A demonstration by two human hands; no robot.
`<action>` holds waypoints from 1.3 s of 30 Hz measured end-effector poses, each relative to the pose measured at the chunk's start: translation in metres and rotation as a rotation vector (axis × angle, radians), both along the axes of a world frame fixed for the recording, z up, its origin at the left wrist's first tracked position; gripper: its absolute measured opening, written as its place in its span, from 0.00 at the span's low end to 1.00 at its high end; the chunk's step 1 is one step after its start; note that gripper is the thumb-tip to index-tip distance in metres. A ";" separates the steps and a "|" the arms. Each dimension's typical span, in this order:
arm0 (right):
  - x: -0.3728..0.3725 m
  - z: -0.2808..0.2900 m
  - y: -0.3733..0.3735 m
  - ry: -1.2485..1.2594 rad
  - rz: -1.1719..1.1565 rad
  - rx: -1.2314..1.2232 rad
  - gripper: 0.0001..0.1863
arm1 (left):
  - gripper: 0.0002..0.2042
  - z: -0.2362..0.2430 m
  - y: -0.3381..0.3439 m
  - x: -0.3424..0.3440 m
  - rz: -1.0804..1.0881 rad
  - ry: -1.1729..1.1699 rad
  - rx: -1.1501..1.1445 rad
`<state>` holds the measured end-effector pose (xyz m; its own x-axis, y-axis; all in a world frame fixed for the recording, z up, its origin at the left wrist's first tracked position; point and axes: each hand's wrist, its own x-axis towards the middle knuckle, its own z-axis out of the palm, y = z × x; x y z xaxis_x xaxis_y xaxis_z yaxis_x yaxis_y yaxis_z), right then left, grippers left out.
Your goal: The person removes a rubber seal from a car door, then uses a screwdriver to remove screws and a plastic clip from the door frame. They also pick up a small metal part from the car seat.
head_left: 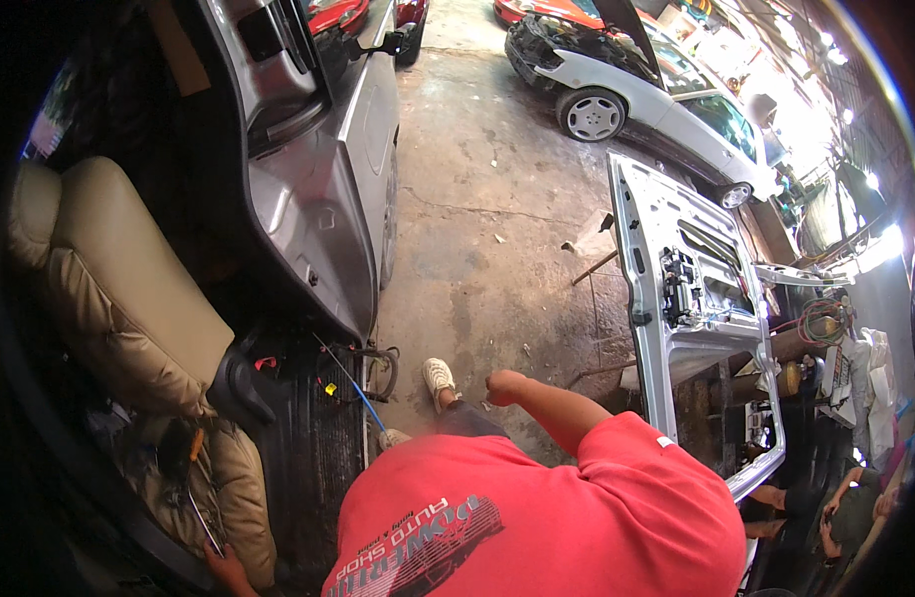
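Observation:
At the lower left, my left hand (227,569) is closed round the near end of a slim metal tool with an orange end (196,447). The tool lies over the tan seat cushion (244,488) inside the open vehicle. My right hand (502,387) is curled into a fist above the concrete floor, in front of my red shirt (537,497). Whatever the fist may hold is hidden. A thin blue rod (363,398) leans at the door sill, between my left hand and my feet.
The tan seat back (139,279) and grey door pillar (308,189) stand at left. A detached silver door panel (632,239) is propped at right. Beyond it is a white car (637,99) with its hood raised. Another person (855,507) is at the lower right.

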<state>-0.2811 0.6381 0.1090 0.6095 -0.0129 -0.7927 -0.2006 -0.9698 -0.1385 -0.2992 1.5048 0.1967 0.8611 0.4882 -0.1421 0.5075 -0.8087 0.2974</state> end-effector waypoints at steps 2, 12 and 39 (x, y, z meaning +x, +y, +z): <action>0.006 0.004 0.006 0.004 -0.026 -0.009 0.22 | 0.26 -0.001 0.001 -0.004 0.001 -0.007 0.037; 0.009 0.014 0.002 -0.002 -0.098 0.002 0.23 | 0.27 0.004 -0.010 0.011 -0.004 0.067 -0.018; -0.021 0.020 -0.074 -0.032 -0.160 -0.051 0.24 | 0.37 0.005 -0.010 0.025 0.020 0.037 0.245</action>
<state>-0.3022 0.5644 0.1294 0.6211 -0.1520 -0.7688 -0.3498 -0.9316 -0.0985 -0.2738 1.4947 0.2016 0.8476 0.5285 -0.0485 0.5307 -0.8443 0.0745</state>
